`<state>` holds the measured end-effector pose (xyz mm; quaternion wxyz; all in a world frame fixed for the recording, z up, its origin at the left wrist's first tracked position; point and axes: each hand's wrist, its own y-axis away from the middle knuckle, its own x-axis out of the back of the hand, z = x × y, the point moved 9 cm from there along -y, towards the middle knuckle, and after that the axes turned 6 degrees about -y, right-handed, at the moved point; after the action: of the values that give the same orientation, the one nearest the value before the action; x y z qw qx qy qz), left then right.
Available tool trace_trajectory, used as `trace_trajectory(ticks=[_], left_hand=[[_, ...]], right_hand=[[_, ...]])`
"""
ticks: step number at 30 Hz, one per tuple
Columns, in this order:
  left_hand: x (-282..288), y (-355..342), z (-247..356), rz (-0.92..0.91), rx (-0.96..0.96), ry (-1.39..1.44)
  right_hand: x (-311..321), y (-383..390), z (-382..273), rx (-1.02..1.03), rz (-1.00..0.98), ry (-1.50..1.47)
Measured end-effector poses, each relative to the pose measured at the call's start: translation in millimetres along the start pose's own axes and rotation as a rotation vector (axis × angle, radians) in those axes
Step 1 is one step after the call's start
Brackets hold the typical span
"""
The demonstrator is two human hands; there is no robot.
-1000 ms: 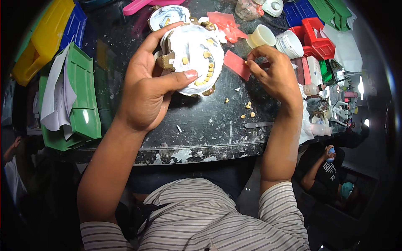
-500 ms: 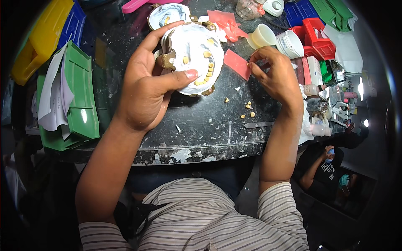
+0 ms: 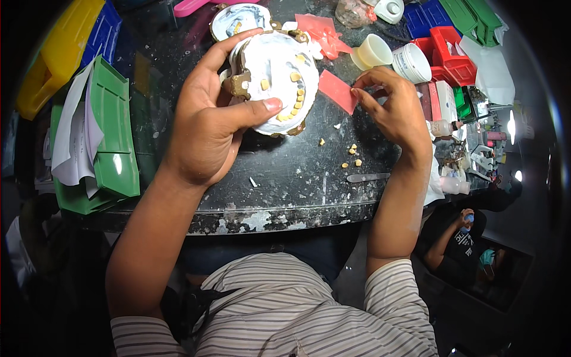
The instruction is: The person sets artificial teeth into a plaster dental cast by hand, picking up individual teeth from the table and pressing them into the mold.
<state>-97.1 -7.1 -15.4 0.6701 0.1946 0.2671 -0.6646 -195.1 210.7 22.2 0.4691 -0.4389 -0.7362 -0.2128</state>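
Observation:
My left hand [image 3: 205,128] grips a brass-coloured dental flask half [image 3: 239,86] filled with white plaster. Its thumb presses on the plaster face, where several yellowish artificial teeth [image 3: 299,98] sit in a curved row and a few stand apart. My right hand [image 3: 389,104] is closed in a pinch at the right edge of a flat pink wax strip [image 3: 336,90]; the curled fingers partly hide the contact. Several loose teeth [image 3: 353,147] lie on the dark bench below that hand. Behind the held flask rests another plaster-filled flask half [image 3: 238,22].
A knife-like tool [image 3: 366,177] lies beneath my right forearm. Beyond my right hand stand a cream cup [image 3: 373,51], a white tub [image 3: 411,63] and a red bin [image 3: 455,56]. Crumpled pink wax [image 3: 324,34] lies behind. A green bin [image 3: 116,140] holding papers stands left.
My right fingertips shift slightly at the wax strip's edge, and a small pale spot by them is no longer visible. My left hand keeps its hold on the flask half.

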Motion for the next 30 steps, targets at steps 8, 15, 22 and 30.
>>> trace_trajectory(ticks=[8,15,22,30], left_hand=[[-1,0,-2,-0.031,0.021,-0.073],[1,-1,-2,-0.005,0.011,-0.017],[0,-1,-2,-0.023,0.031,-0.074],[0,-1,-2,-0.016,0.026,-0.07]], right_hand=[[1,-1,-9,-0.018,0.041,-0.021],[-5,-4,-18,0.074,0.03,-0.002],[-8,-6,-24,0.123,0.012,0.071],[-8,-8,-25,0.122,-0.009,0.068]])
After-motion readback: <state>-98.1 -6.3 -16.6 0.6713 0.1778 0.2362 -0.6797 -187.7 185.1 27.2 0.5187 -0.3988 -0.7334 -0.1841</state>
